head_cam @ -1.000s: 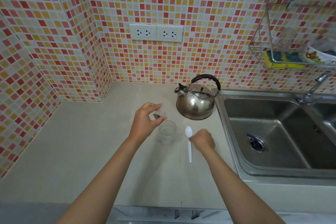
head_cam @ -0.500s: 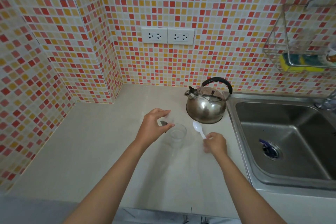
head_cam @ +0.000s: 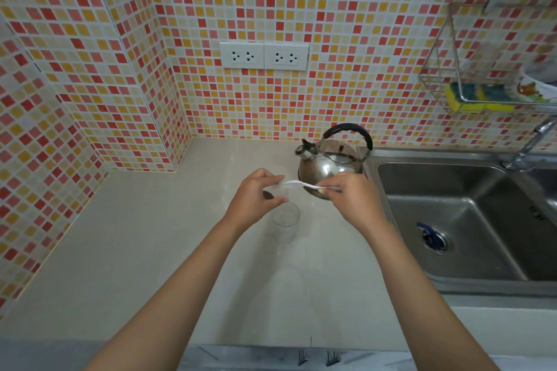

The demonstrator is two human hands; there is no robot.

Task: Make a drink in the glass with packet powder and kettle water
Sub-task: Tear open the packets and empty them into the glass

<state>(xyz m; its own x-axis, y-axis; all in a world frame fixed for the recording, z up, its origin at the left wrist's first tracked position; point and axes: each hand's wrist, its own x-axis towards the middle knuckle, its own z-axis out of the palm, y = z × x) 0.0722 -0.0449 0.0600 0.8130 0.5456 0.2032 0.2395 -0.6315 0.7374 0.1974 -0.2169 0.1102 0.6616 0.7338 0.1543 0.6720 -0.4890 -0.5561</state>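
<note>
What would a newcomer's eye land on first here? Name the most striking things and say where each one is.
First the mosaic wall of red, orange and cream tiles filling the upper picture. Then the two hands in the centre: the left hand pinches a small packet while the right hand holds a white spoon towards it, both above the clear glass on the counter. Just behind stands the shiny kettle, beside the steel sink on the right.

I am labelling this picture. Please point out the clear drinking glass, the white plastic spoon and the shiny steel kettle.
clear drinking glass (head_cam: 285, 221), head view, side wall under the rim.
white plastic spoon (head_cam: 297, 184), head view, handle between the hands.
shiny steel kettle (head_cam: 324, 167), head view, rounded body.
</note>
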